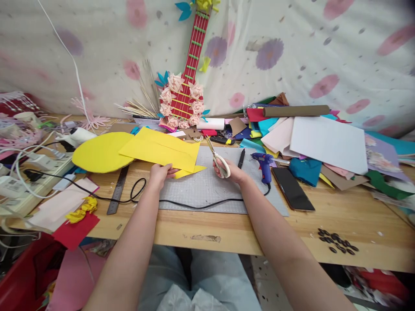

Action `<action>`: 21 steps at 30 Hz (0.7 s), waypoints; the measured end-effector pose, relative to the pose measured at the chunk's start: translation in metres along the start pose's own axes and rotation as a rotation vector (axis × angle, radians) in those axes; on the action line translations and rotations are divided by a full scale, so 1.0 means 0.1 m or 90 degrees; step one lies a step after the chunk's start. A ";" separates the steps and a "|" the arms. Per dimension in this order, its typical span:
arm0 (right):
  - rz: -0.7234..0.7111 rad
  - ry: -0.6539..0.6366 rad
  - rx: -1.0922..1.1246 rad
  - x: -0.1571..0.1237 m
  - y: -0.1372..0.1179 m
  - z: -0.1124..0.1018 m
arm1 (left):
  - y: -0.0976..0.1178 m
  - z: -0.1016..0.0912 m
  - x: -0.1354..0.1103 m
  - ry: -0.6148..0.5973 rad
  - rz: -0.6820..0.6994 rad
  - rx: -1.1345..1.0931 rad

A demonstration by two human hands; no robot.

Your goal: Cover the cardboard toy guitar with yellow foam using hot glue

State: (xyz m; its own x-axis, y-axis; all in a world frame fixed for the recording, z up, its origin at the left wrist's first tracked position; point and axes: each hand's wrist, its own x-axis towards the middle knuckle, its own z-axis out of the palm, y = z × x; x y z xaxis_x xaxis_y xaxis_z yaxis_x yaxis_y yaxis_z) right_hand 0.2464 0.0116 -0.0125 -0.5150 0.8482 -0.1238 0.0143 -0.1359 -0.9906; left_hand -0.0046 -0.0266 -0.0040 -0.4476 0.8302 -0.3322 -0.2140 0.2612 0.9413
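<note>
My left hand (pixel 160 174) pinches the near edge of a folded yellow sheet (pixel 162 149) that lies over the back left corner of a grey cutting mat (pixel 210 190). My right hand (pixel 231 172) is closed on the white handles of a pair of scissors (pixel 216 159), blades slightly apart and pointing up and away, just right of the sheet. A small yellow offcut (pixel 191 172) pokes out under the sheet between my hands.
A yellow disc (pixel 100 152), metal ruler (pixel 118 189) and power strip (pixel 35 177) lie left. A blue glue gun (pixel 264 164), black pen (pixel 241 158), phone (pixel 292 188) and piled coloured sheets (pixel 324 138) lie right. A decorated paper guitar (pixel 186 86) leans against the wall. Dark seeds (pixel 337 242) sit near the front edge.
</note>
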 end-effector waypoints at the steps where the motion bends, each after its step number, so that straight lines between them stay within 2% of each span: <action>1: -0.001 0.006 -0.008 0.00 0.00 0.01 | -0.01 0.01 0.02 0.010 0.002 0.012; 5: -0.010 0.054 -0.053 0.00 -0.01 0.04 | -0.10 0.02 0.07 0.030 0.047 0.040; 10: -0.004 0.099 -0.073 -0.03 -0.04 0.07 | -0.14 0.00 0.12 0.029 0.090 -0.009; 16: 0.010 0.018 -0.137 -0.18 -0.19 0.13 | -0.15 -0.05 0.12 0.084 0.229 -0.076; 21: 0.062 -0.059 -0.212 -0.23 -0.28 0.16 | -0.17 -0.04 0.10 0.096 0.276 -0.107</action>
State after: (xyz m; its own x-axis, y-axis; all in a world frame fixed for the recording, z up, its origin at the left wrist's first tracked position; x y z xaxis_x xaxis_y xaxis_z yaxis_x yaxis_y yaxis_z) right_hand 0.2442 -0.0126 0.0192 -0.5731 0.7872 -0.2278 0.3372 -0.0269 -0.9410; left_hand -0.0090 -0.0250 -0.0239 -0.6448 0.7611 0.0712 -0.1121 -0.1863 0.9761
